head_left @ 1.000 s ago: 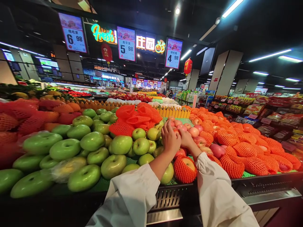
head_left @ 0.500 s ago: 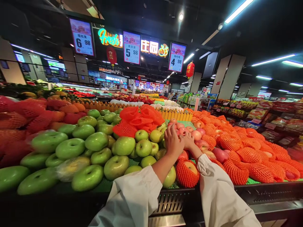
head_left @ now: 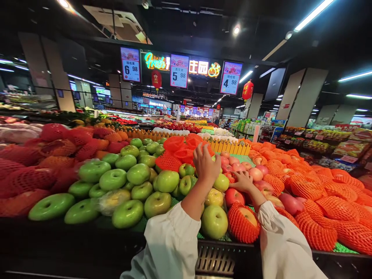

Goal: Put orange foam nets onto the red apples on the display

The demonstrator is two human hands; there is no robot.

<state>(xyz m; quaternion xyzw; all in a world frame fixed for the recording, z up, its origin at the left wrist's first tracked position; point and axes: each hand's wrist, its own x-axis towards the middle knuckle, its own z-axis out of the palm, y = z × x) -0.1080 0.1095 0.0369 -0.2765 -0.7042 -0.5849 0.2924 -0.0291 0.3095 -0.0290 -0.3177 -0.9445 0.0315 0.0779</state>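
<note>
Supermarket fruit stand [head_left: 215, 243], heaped; left hand [head_left: 207, 164] half-curled near red nets [head_left: 174, 145], right hand [head_left: 243, 181] over red apples [head_left: 255, 174] (can't tell any grip); nudging the pile could roll some.

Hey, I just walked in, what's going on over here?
A person in loose white sleeves is reaching over a fruit display. Their left hand is in front of a heap of orange-red mesh fruit nets, beside round green apples; whether it touches the nets is hidden. Their right hand is among smooth, round pinkish-red apples, its grip unclear. Farther right lie round fruits in orange mesh nets.
</note>
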